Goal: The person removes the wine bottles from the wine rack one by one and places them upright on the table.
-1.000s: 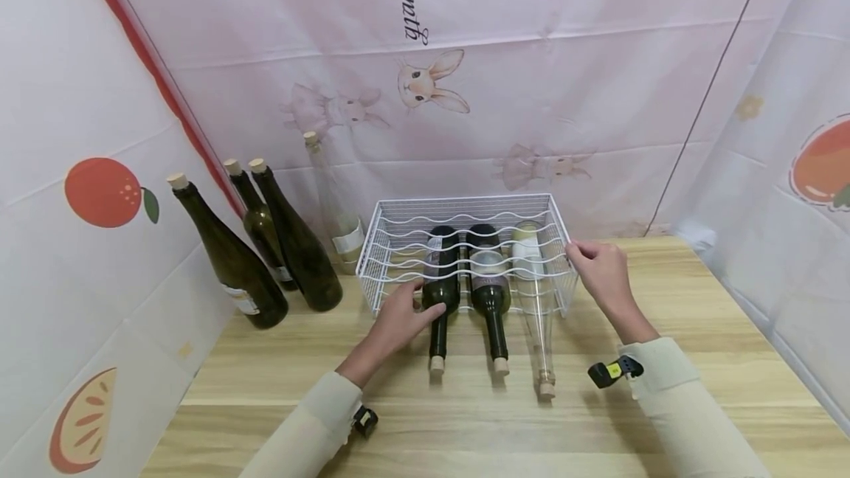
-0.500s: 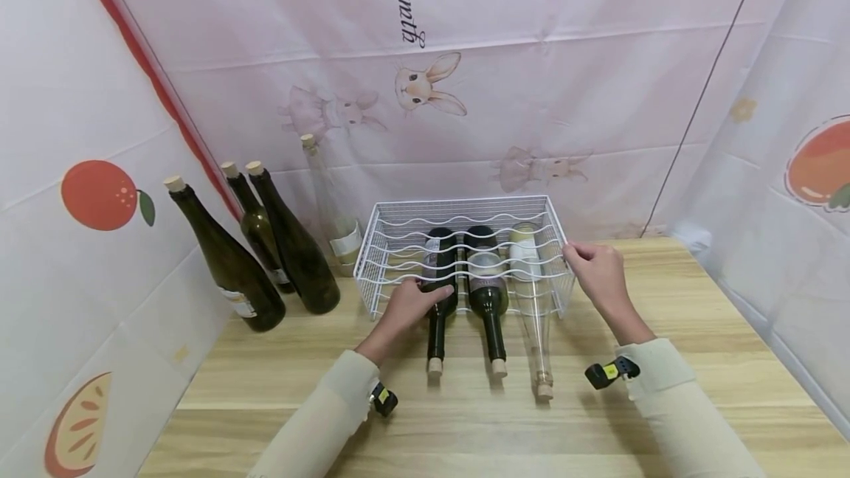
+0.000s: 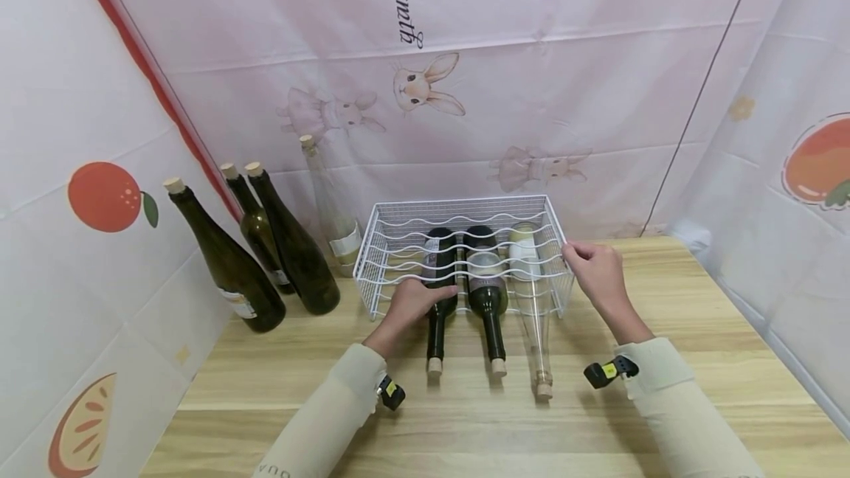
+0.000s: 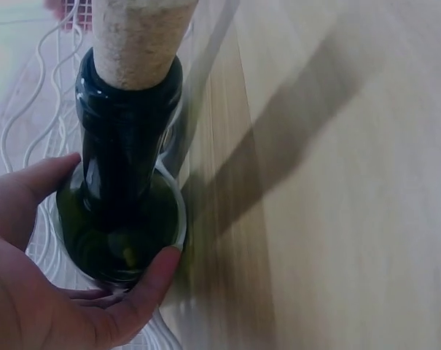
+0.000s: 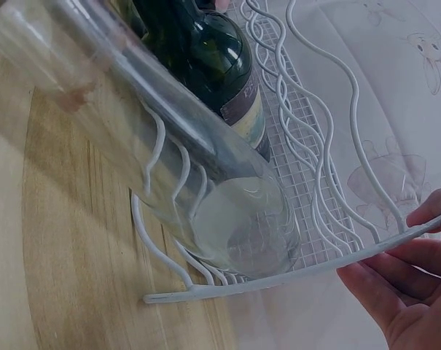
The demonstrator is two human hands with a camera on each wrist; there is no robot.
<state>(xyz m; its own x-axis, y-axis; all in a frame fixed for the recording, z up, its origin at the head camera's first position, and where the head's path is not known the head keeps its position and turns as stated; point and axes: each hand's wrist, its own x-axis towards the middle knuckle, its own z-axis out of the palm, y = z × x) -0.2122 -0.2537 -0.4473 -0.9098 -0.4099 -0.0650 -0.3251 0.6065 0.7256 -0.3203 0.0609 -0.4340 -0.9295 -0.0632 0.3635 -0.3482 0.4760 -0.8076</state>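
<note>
A white wire wine rack [image 3: 556, 223] stands on the wooden table, holding three corked bottles on their sides, necks toward me. My left hand [image 3: 406, 310] grips the leftmost dark green wine bottle [image 3: 436, 338] at its shoulder, thumb on one side and fingers on the other. The left wrist view shows its cork [image 4: 141, 44] close up. In the middle lies another dark wine bottle [image 3: 492, 312], and to its right a clear glass bottle [image 3: 541, 345]. With thumb and fingers, my right hand [image 3: 600, 280] pinches the rack's upper right edge.
Left of the rack several corked bottles stand upright: a green bottle [image 3: 229, 264] at the far left, a darker one [image 3: 299, 257], one partly hidden behind, and a clear bottle [image 3: 335, 212]. A printed curtain [image 3: 598, 80] hangs behind the table [image 3: 505, 434].
My left hand has shifted right and slightly forward along the leftmost bottle, its thumb now farther across the bottle's shoulder. My right hand stays on the rack's edge. The bottles look unmoved.
</note>
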